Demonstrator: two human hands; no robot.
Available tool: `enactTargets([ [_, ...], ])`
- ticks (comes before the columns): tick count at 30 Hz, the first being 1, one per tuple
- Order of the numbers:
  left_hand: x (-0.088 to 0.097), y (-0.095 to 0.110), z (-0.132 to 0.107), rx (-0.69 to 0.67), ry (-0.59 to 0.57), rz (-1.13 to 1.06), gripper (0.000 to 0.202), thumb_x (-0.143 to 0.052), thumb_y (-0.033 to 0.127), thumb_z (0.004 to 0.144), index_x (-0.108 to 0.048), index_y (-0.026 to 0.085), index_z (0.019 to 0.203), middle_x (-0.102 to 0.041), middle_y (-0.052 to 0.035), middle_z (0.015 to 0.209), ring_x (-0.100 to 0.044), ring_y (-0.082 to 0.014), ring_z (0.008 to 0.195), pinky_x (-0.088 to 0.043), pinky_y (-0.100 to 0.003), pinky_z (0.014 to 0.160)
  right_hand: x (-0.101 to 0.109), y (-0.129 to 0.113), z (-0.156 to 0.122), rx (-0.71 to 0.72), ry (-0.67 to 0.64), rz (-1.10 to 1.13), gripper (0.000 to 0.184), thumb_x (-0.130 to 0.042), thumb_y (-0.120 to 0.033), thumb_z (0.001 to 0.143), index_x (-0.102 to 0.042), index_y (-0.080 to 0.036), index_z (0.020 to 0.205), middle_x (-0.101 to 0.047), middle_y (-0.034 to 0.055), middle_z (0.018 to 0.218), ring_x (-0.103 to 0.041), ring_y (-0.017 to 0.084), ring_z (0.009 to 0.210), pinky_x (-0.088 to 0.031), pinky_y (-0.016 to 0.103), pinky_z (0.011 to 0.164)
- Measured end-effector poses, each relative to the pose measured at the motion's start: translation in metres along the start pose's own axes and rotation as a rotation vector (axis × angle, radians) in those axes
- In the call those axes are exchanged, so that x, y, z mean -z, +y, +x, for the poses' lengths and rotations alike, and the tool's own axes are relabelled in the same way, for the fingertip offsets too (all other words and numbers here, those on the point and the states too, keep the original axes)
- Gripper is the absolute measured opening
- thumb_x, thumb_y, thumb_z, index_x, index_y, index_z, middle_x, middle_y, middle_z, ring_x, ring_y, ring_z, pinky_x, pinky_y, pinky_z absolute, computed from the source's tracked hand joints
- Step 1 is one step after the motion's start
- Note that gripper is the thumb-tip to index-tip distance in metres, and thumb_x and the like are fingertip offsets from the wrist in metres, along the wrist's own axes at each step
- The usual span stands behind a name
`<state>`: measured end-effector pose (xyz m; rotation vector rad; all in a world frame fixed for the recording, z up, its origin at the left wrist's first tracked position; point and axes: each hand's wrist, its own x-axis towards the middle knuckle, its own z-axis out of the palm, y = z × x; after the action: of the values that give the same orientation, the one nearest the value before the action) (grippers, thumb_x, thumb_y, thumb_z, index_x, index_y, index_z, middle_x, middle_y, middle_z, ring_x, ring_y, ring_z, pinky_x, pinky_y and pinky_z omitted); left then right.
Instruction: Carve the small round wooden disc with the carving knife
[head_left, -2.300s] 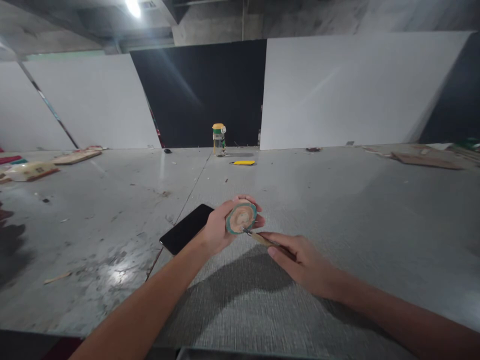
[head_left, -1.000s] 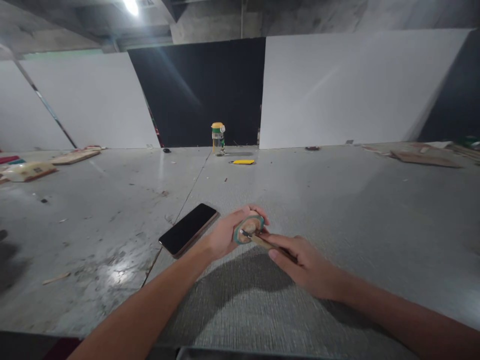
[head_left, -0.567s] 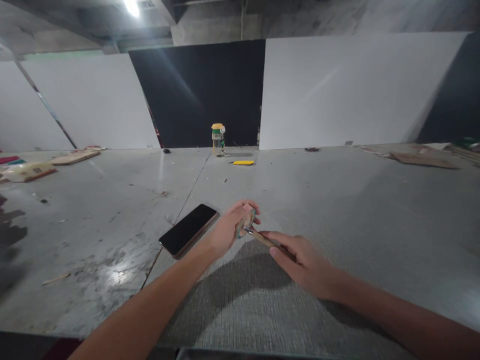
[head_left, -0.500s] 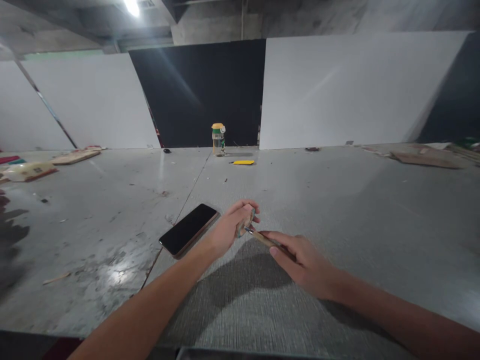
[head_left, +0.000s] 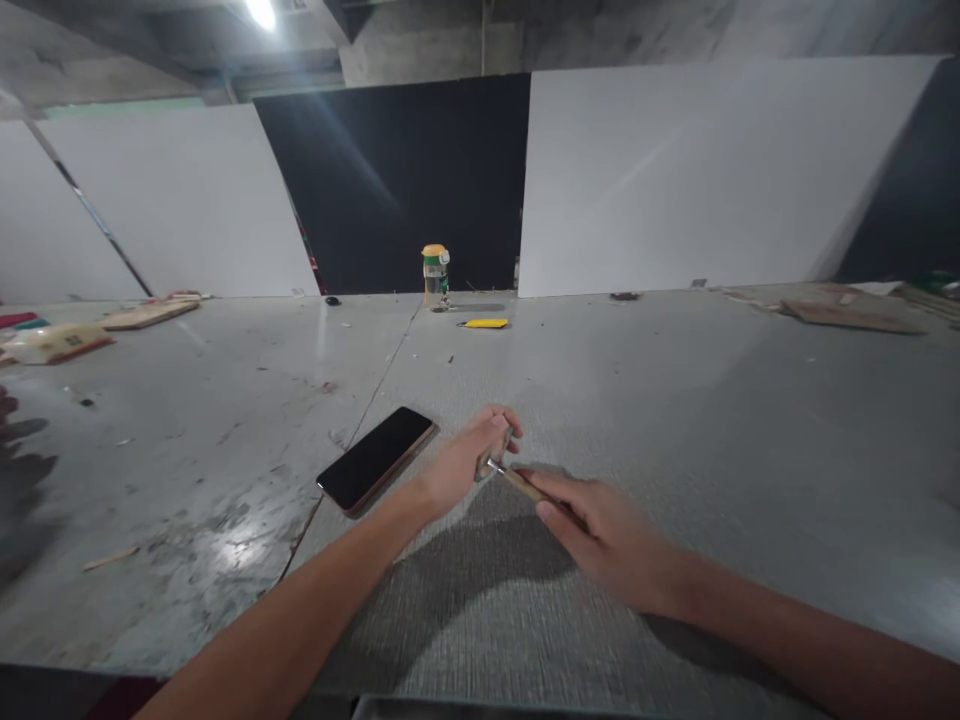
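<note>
Head view: one left hand (head_left: 472, 455), fingers curled closed around a small green-edged piece (head_left: 482, 469), mostly hidden by the grip and held above the table (head_left: 675, 400); one right hand (head_left: 607, 540), fingers wrapped closed on a wooden-handled tool (head_left: 526, 488), metal tip at the piece's near face, contact too small to confirm. Beside the left forearm, one dark-screened phone (head_left: 377, 458), lying flat. Farther back, one yellow cutter (head_left: 486, 324) and one upright bottle (head_left: 436, 277). Step in hand, as judged: tool applied to piece. Next move would call for a firm left hold and the tip guided clear of the fingers.
</note>
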<state>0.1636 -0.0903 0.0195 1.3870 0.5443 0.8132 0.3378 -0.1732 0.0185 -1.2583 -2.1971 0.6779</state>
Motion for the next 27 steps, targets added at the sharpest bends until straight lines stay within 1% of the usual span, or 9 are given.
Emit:
enactTargets([
  [2,0.000,-0.001,0.000,0.002,-0.024,-0.065,0.028,-0.044,0.045,0.088,-0.053,0.018,0.092,-0.053,-0.0045,0.089,-0.048,-0.0162,0.082,-0.036,-0.028,0.071,0.001,-0.001,-0.001,0.020,0.014,-0.030,0.027,-0.036,-0.025,0.097,-0.059,-0.016,0.108,-0.051,-0.0020,0.065,-0.043,0.012,0.054,-0.032,0.024,0.052],
  [5,-0.002,0.001,0.000,0.056,-0.069,-0.180,0.028,-0.046,0.043,0.087,-0.054,0.017,0.090,-0.054,-0.0057,0.088,-0.050,-0.0163,0.080,-0.037,-0.029,0.073,0.003,-0.003,-0.002,0.035,0.010,-0.060,0.029,-0.036,-0.025,0.096,-0.060,-0.016,0.110,-0.052,-0.0012,0.065,-0.043,0.012,0.053,-0.033,0.024,0.053],
  [8,-0.003,0.007,-0.001,0.106,-0.131,-0.263,0.029,-0.046,0.044,0.087,-0.054,0.015,0.089,-0.054,-0.0067,0.088,-0.051,-0.0157,0.076,-0.038,-0.029,0.073,0.005,-0.003,-0.002,0.032,0.007,-0.074,0.032,-0.036,-0.026,0.096,-0.060,-0.015,0.113,-0.048,-0.0024,0.061,-0.039,0.012,0.050,-0.031,0.023,0.051],
  [11,-0.002,0.013,-0.002,0.098,-0.186,-0.254,0.031,-0.046,0.043,0.088,-0.056,0.014,0.091,-0.055,-0.0085,0.091,-0.052,-0.0169,0.079,-0.038,-0.030,0.075,0.005,-0.001,0.000,0.033,0.007,-0.036,0.032,-0.037,-0.026,0.096,-0.060,-0.014,0.116,-0.043,-0.0046,0.058,-0.034,0.010,0.046,-0.027,0.022,0.047],
  [15,0.004,0.016,-0.003,0.055,-0.166,-0.219,0.029,-0.043,0.039,0.090,-0.057,0.014,0.094,-0.055,-0.0093,0.094,-0.052,-0.0189,0.087,-0.038,-0.031,0.079,0.004,0.002,0.001,0.023,0.006,0.047,0.028,-0.039,-0.027,0.096,-0.061,-0.015,0.109,-0.038,-0.0058,0.058,-0.033,0.009,0.047,-0.026,0.022,0.046],
  [17,0.007,0.014,-0.002,0.053,-0.176,-0.230,0.029,-0.043,0.039,0.091,-0.057,0.015,0.095,-0.055,-0.0092,0.096,-0.053,-0.0184,0.086,-0.039,-0.031,0.078,0.003,0.004,0.001,0.012,0.028,0.082,0.028,-0.041,-0.030,0.096,-0.059,-0.015,0.113,-0.039,-0.0060,0.059,-0.033,0.009,0.048,-0.026,0.022,0.047],
  [21,0.011,0.011,-0.001,0.044,-0.190,-0.225,0.031,-0.041,0.041,0.092,-0.058,0.016,0.098,-0.055,-0.0095,0.099,-0.053,-0.0180,0.085,-0.040,-0.031,0.077,0.000,0.007,-0.001,-0.012,0.069,0.194,0.032,-0.041,-0.032,0.097,-0.048,-0.018,0.124,-0.039,-0.0067,0.060,-0.034,0.010,0.049,-0.026,0.022,0.047],
  [24,0.012,0.011,-0.001,0.011,-0.176,-0.223,0.034,-0.038,0.041,0.093,-0.059,0.015,0.098,-0.057,-0.0107,0.097,-0.054,-0.0200,0.088,-0.041,-0.032,0.078,0.000,0.006,-0.001,-0.007,0.066,0.222,0.026,-0.040,-0.032,0.098,-0.048,-0.019,0.119,-0.036,-0.0078,0.059,-0.032,0.010,0.048,-0.025,0.023,0.047],
  [27,0.013,0.011,0.000,-0.012,-0.187,-0.232,0.035,-0.039,0.040,0.092,-0.060,0.014,0.099,-0.057,-0.0117,0.099,-0.055,-0.0216,0.090,-0.041,-0.033,0.079,0.002,0.004,0.001,0.007,0.110,0.170,0.022,-0.041,-0.029,0.097,-0.052,-0.018,0.113,-0.042,-0.0057,0.062,-0.037,0.011,0.051,-0.028,0.023,0.049],
])
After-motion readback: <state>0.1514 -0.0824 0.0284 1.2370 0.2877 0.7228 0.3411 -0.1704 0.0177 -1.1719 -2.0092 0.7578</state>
